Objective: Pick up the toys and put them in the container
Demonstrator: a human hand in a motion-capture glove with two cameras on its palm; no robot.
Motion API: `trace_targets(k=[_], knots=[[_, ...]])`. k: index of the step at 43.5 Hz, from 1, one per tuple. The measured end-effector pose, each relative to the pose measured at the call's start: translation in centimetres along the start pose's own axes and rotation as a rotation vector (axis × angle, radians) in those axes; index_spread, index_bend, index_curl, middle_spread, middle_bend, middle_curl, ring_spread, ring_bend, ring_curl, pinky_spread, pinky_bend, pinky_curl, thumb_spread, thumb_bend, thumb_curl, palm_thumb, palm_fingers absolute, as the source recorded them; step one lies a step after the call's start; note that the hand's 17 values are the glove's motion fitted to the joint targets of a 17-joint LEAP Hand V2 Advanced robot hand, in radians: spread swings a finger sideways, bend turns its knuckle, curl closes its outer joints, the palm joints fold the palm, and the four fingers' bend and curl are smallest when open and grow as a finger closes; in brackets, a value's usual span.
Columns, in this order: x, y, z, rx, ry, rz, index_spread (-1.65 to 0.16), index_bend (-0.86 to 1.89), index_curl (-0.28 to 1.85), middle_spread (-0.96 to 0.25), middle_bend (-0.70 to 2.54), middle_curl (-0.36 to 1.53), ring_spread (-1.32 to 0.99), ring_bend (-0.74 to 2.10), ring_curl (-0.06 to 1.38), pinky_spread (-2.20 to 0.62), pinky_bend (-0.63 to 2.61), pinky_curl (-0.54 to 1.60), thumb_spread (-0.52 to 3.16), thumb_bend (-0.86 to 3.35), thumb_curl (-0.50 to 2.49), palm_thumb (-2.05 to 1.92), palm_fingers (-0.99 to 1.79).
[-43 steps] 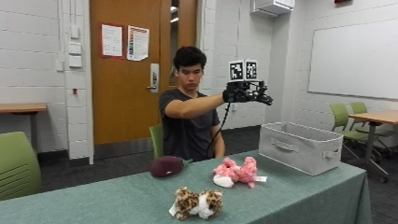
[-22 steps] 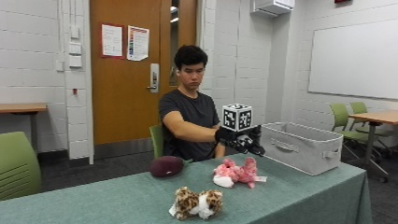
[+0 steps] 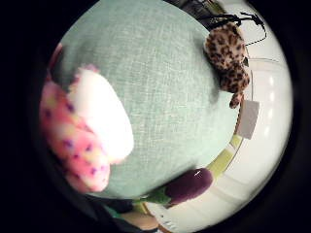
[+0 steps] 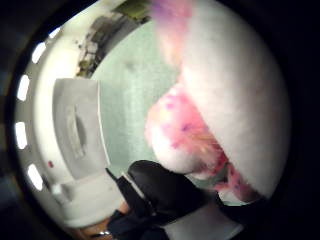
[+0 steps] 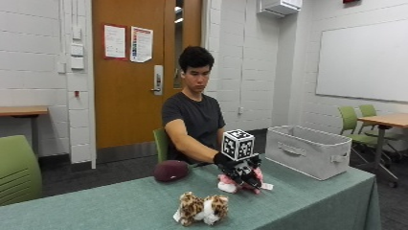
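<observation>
Here, outside view, left to right. A green chair [image 5: 16, 167] stands at the far left, behind the table [image 5: 96, 206], which is covered in green cloth. A dark purple toy [image 5: 171, 170] lies on the cloth toward the far edge, left of centre; in the little-finger palm view it reads as an eggplant shape with a green end [image 3: 187, 187], at the table's edge. A leopard toy [image 5: 202, 209] lies at the near edge, about centre, well apart from the purple one; the little-finger view shows it [image 3: 227, 54] alone on bare cloth.

Right of centre, the pink toy [image 5: 237, 184] rests on the table, and the right hand [image 5: 237, 168] is down on top of it, the arm reaching from the seated person behind the table. In the thumb-side view pink-and-white plush [image 4: 225, 100] fills most of the field, close against the palm, with a gloved finger [image 4: 165, 187] beside it. The little-finger view has the same plush [image 3: 87, 131] lying on the cloth. Grip: cannot tell whether the fingers are spread or pinching the plush; they are hidden in every view.

A grey fabric bin [image 5: 309, 151] stands at the far right of the table, apart from the pink toy; the thumb-side view shows its handle side [image 4: 75, 130].
</observation>
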State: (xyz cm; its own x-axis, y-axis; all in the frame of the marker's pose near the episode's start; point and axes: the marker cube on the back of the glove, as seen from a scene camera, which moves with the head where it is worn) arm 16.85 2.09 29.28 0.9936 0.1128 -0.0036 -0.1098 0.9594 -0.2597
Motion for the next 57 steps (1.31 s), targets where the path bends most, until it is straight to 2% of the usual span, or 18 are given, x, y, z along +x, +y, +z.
trace_targets(k=[8,28,29,30,39,43,45,46,49,57], knots=[[0.6,0.0,0.9,0.046,0.002,0.012,-0.24,0.27,0.46,-0.12,0.25,0.36,-0.27,0.15,0.14,-0.04,0.44,0.35,0.87,-0.06,0.12,-0.07,0.01],[0.6,0.1,1.0,0.014,-0.109,0.017,-0.24,0.36,0.50,-0.12,0.19,0.34,-0.35,0.29,0.18,-0.20,0.62,0.38,1.23,0.17,0.27,0.37,0.39],[0.6,0.1,0.9,0.014,-0.110,0.012,-0.24,0.37,0.51,-0.12,0.17,0.34,-0.34,0.27,0.17,-0.20,0.61,0.38,1.24,0.16,0.27,0.36,0.34],[0.6,0.1,0.8,0.015,-0.108,0.006,-0.24,0.36,0.51,-0.12,0.20,0.35,-0.36,0.33,0.20,-0.22,0.63,0.39,1.26,0.19,0.28,0.40,0.44],[-0.2,0.5,0.0,0.074,-0.015,-0.027,-0.28,0.37,0.52,-0.15,0.18,0.34,-0.41,0.45,0.24,-0.30,0.66,0.38,1.33,0.26,0.35,0.55,0.70],[-0.1,0.3,-0.8,0.123,0.033,-0.029,-0.29,0.27,0.51,-0.17,0.22,0.35,-0.43,0.56,0.26,-0.34,0.70,0.38,1.29,0.25,0.38,0.57,0.86],[0.2,0.2,-1.1,0.127,0.044,-0.029,-0.30,0.25,0.52,-0.17,0.20,0.35,-0.43,0.55,0.26,-0.34,0.70,0.38,1.29,0.25,0.40,0.58,0.82],[0.3,0.1,-1.2,0.122,0.045,-0.028,-0.30,0.21,0.52,-0.21,0.28,0.38,-0.44,0.62,0.30,-0.37,0.73,0.40,1.22,0.22,0.41,0.57,0.99],[0.9,-0.1,-1.3,0.100,0.043,-0.012,-0.31,0.12,0.48,-0.28,0.45,0.43,-0.46,0.79,0.34,-0.42,0.64,0.36,1.13,0.21,0.46,0.60,1.24],[1.7,-0.5,-2.8,0.083,0.005,0.009,-0.34,0.23,0.54,-0.35,0.73,0.55,-0.44,0.98,0.44,-0.47,0.63,0.37,0.94,0.17,0.55,0.61,1.34]])
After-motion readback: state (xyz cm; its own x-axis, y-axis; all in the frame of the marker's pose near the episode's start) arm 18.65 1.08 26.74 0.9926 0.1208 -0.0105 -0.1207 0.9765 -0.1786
